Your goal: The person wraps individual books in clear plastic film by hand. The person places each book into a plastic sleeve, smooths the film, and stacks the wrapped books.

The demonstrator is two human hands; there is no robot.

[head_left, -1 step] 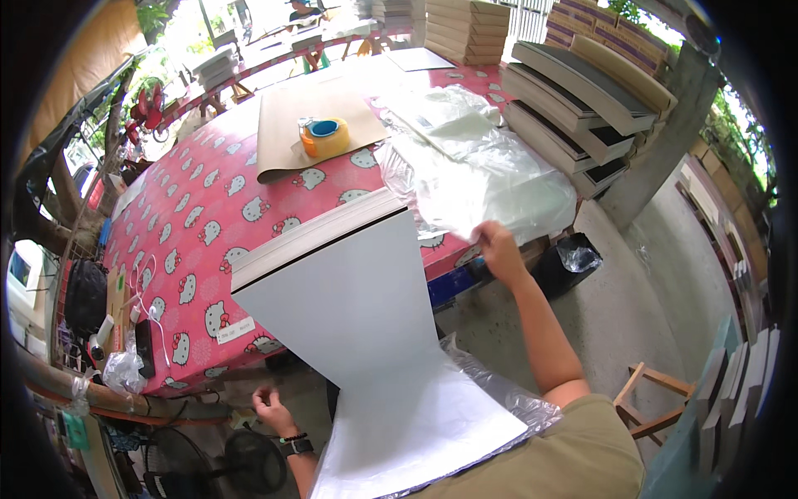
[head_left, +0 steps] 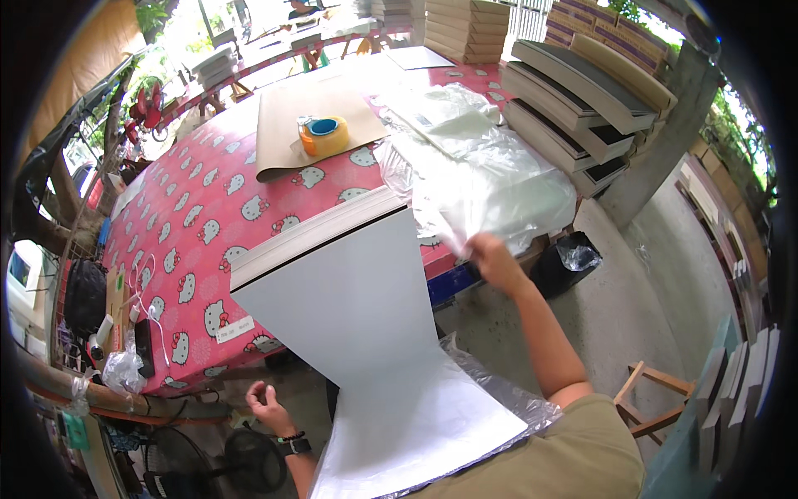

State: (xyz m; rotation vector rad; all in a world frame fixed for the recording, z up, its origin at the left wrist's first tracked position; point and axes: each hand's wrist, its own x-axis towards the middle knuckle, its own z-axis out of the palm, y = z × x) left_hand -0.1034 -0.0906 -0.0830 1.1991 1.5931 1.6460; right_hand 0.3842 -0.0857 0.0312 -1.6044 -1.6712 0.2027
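Note:
My right hand point(head_left: 496, 259) pinches the near edge of a clear plastic bag point(head_left: 474, 187), one of a loose pile on the right of the table. Low on the left, off the table's near edge, my left hand point(head_left: 268, 406) holds nothing, its fingers loosely curled and apart. Between my arms a large white sheet-like panel point(head_left: 357, 291) slopes from a thick stack of white boards or pages point(head_left: 320, 233) on the table down to my lap. There a white sheet point(head_left: 416, 424) lies over clear plastic point(head_left: 499, 384).
The table has a pink patterned cover point(head_left: 199, 249). A yellow tape roll point(head_left: 326, 137) sits on brown paper point(head_left: 278, 125). Thick books point(head_left: 582, 91) are stacked far right. A black bin point(head_left: 565, 266) stands below, a wooden stool point(head_left: 652, 399) at right, a fan point(head_left: 249, 461) at lower left.
My right hand has moved slightly left and toward me, drawing the plastic edge with it. The left hand has shifted a little left and up.

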